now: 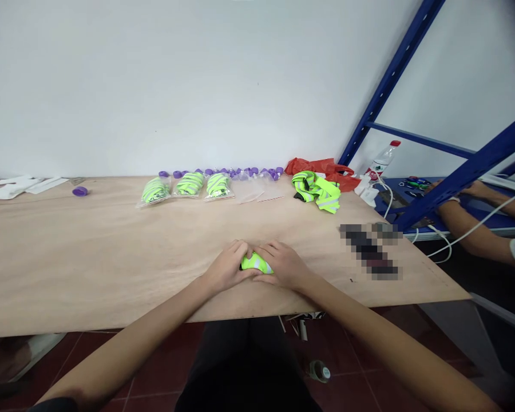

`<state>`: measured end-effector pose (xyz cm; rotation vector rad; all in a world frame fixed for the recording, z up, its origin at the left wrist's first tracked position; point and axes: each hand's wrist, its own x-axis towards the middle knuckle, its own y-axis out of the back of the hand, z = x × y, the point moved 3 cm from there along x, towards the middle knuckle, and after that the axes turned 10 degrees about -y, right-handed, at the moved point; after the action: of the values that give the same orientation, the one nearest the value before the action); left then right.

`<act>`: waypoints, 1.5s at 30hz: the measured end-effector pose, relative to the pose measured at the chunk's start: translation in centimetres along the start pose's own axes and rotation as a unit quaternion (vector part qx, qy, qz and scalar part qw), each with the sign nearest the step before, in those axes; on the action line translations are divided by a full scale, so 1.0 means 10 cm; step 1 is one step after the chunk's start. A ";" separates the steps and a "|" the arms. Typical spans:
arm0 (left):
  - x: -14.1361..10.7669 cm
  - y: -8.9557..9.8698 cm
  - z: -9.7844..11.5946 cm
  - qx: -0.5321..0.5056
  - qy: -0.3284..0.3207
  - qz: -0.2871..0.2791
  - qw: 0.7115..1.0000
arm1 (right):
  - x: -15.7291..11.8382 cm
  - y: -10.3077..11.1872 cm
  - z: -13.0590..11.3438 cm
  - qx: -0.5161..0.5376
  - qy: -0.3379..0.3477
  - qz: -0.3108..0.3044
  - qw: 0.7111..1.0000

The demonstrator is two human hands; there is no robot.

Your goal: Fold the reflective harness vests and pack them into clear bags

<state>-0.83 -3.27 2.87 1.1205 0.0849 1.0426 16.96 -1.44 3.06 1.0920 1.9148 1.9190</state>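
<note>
Close to the front edge of the wooden table (pixel 111 252), my left hand (pixel 229 265) and my right hand (pixel 285 265) are wrapped round a folded neon-yellow reflective strap (pixel 256 262). The fingers close over it from both sides, so only its middle shows, with grey reflective bands and a dark bit at the left end. Further back lie several similar straps in clear bags, one of them a bagged strap (pixel 189 184) in the middle. A loose reflective strap (pixel 317 190) lies crumpled at the back right.
Purple rings (pixel 232 171) line the wall, with one purple ring (pixel 80 191) further left. Flat clear bags (pixel 251 189), a red plastic bag (pixel 321 167) and white strips (pixel 21 186) lie behind. Blue rack posts (pixel 390 80), a bottle (pixel 381 161) and another person's arm (pixel 476 229) are at right.
</note>
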 end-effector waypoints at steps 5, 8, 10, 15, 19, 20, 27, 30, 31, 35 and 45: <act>0.01 0.03 0.02 -0.009 -0.011 0.012 1.000 | 0.03 -0.03 -0.06 -0.047 -0.015 -0.017 0.999; 0.05 0.12 0.05 -0.015 -0.023 0.015 1.000 | 0.03 0.00 -0.03 -0.008 -0.016 -0.005 1.000; 0.12 0.25 0.06 -0.032 -0.036 0.048 0.998 | 0.01 0.06 0.04 0.076 -0.057 0.020 0.995; 0.56 0.66 -0.22 -0.024 -0.038 0.175 0.984 | -0.12 0.20 0.28 0.474 -0.387 0.112 0.783; 1.06 0.64 -0.73 0.181 0.068 0.058 0.979 | -0.23 0.23 0.24 0.676 -0.468 0.127 0.554; 1.16 0.60 -0.85 0.199 0.078 0.037 0.976 | -0.25 0.25 0.22 0.696 -0.469 0.130 0.528; 1.46 0.39 -1.41 0.230 0.127 -0.016 0.965 | -0.49 0.28 0.19 0.726 -0.481 0.148 0.468; 1.48 0.37 -1.49 0.238 0.130 -0.011 0.962 | -0.55 0.29 0.19 0.735 -0.476 0.147 0.460; 1.49 0.36 -1.50 0.240 0.129 -0.010 0.962 | -0.56 0.30 0.18 0.738 -0.471 0.146 0.459; 1.53 0.34 -1.47 0.236 0.131 0.000 0.963 | -0.60 0.30 0.13 0.738 -0.456 0.147 0.475; 1.24 0.47 -0.85 0.257 0.029 0.009 0.966 | -0.71 0.32 0.11 0.714 -0.466 0.117 0.509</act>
<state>-1.55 11.67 7.62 1.5586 0.4130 1.1006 23.73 -5.46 3.42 2.0115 2.1843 -0.9092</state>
